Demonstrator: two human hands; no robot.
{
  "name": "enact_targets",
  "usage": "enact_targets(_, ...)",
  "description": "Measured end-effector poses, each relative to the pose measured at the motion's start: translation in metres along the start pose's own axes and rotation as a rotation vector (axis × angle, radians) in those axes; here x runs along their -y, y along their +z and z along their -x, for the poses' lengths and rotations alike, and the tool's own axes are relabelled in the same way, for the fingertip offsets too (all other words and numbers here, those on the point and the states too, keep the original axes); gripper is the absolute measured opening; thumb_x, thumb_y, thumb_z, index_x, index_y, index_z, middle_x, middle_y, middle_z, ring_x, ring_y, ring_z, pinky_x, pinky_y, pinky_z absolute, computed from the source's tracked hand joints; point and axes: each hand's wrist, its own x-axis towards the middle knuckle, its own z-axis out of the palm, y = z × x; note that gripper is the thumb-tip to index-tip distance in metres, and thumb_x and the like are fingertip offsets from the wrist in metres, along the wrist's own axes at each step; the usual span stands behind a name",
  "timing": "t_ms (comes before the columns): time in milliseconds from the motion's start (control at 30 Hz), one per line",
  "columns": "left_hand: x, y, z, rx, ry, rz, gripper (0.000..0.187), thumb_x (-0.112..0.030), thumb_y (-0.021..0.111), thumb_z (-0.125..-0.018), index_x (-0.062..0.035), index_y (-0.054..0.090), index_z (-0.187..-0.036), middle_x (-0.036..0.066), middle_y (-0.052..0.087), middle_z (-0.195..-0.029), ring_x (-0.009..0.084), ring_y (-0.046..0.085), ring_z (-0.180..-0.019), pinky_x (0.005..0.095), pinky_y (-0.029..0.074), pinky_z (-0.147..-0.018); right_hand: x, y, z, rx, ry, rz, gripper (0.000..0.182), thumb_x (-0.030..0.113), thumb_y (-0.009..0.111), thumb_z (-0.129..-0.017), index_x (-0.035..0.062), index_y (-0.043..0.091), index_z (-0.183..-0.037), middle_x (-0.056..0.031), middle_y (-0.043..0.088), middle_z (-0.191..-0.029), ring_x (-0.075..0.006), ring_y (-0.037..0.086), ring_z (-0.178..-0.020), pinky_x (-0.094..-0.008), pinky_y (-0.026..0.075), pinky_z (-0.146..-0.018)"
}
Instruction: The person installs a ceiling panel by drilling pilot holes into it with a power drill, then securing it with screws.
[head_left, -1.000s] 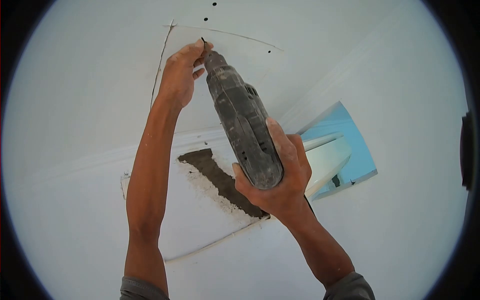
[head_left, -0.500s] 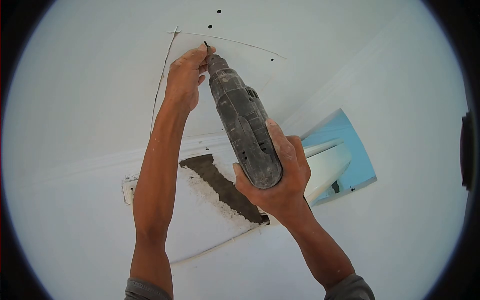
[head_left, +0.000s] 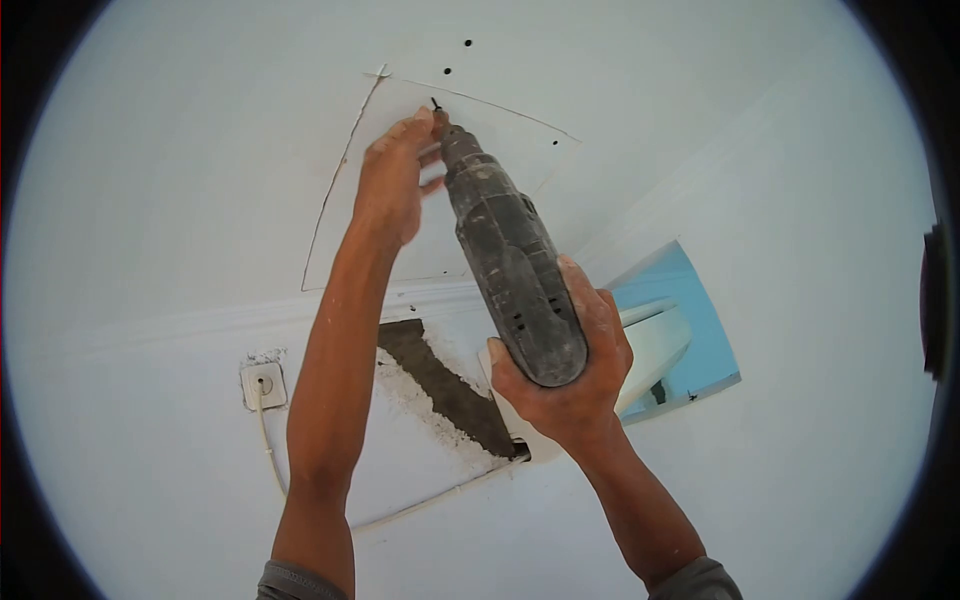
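Note:
A dusty dark grey power drill (head_left: pixel 515 265) points up toward the white ceiling, tilted to the upper left. Its rear end sits in my right hand (head_left: pixel 580 370), whose fingers and thumb wrap around the body; the handle is hidden below it. My left hand (head_left: pixel 397 180) is up at the drill's chuck, thumb and index finger pinched around a small black screw (head_left: pixel 436 103) at the drill's tip. The other left fingers are curled loosely beside the chuck. The screw's point shows just past the fingertips, near a cracked outline (head_left: pixel 340 165) of a ceiling patch.
Several black dots (head_left: pixel 447 71) mark the ceiling. Below, the wall has a rough grey plaster strip (head_left: pixel 445 390), a white socket (head_left: pixel 263 386) with a plugged-in cable, and a cable run (head_left: pixel 420 503). A white fixture (head_left: pixel 650 350) stands before a light blue area (head_left: pixel 690 300) at the right.
Both hands and the drill appear slightly lower and further right in view. The ceiling marks have shifted the same way, and the socket is now in full view. The grip looks unchanged.

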Motion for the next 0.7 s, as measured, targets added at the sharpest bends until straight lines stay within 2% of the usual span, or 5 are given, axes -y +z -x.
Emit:
enact_targets(33, 0.002, 0.000, 0.010, -0.007, 0.000, 0.020, 0.046, -0.043, 0.053, -0.096, -0.0027, 0.056, -0.117, 0.012, 0.061, -0.110, 0.0222, 0.056, -0.098, 0.0397, 0.044, -0.093, 0.001, -0.001, 0.000, -0.003, 0.000, 0.005, 0.078, 0.007, 0.077, -0.064, -0.0079, 0.040, -0.132, -0.0194, 0.058, -0.106, -0.0218, 0.063, -0.089, -0.0315, 0.053, -0.076)
enact_targets(100, 0.004, 0.005, 0.037, 0.312, -0.197, 0.443, 0.054, -0.048, 0.059, -0.091, -0.0005, 0.052, -0.117, 0.015, 0.060, -0.110, 0.0255, 0.062, -0.091, 0.0401, 0.052, -0.086, -0.003, 0.001, 0.003, 0.000, 0.005, -0.029, 0.078, 0.008, 0.076, -0.066, -0.0091, 0.039, -0.132, -0.0202, 0.057, -0.110, -0.0227, 0.062, -0.093, -0.0323, 0.053, -0.079)
enact_targets(233, 0.007, 0.036, 0.079, 0.328, -0.114, 0.506, 0.061, -0.048, 0.066, -0.084, 0.0024, 0.051, -0.113, 0.018, 0.060, -0.104, 0.0253, 0.065, -0.083, 0.0375, 0.059, -0.073, 0.002, 0.003, 0.003, 0.012, 0.029, -0.069, 0.076, 0.008, 0.074, -0.071, -0.0118, 0.036, -0.133, -0.0205, 0.054, -0.119, -0.0243, 0.059, -0.105, -0.0348, 0.052, -0.085)
enact_targets(400, 0.006, 0.038, 0.077, 0.238, -0.166, 0.576, 0.048, -0.034, 0.070, -0.078, 0.0015, 0.052, -0.105, 0.016, 0.059, -0.093, 0.0189, 0.064, -0.079, 0.0303, 0.057, -0.058, -0.001, 0.005, 0.004, 0.041, -0.020, -0.018, 0.076, 0.012, 0.074, -0.072, -0.0113, 0.035, -0.133, -0.0209, 0.051, -0.121, -0.0260, 0.056, -0.110, -0.0368, 0.051, -0.089)
enact_targets(700, 0.012, 0.038, 0.069, 0.261, -0.111, 0.662, 0.045, -0.034, 0.070, -0.076, 0.0003, 0.052, -0.099, 0.014, 0.060, -0.089, 0.0177, 0.063, -0.071, 0.0303, 0.056, -0.055, -0.004, 0.006, -0.003, 0.071, -0.028, 0.053, 0.074, 0.016, 0.074, -0.073, -0.0105, 0.037, -0.132, -0.0211, 0.051, -0.120, -0.0273, 0.055, -0.112, -0.0379, 0.050, -0.091)
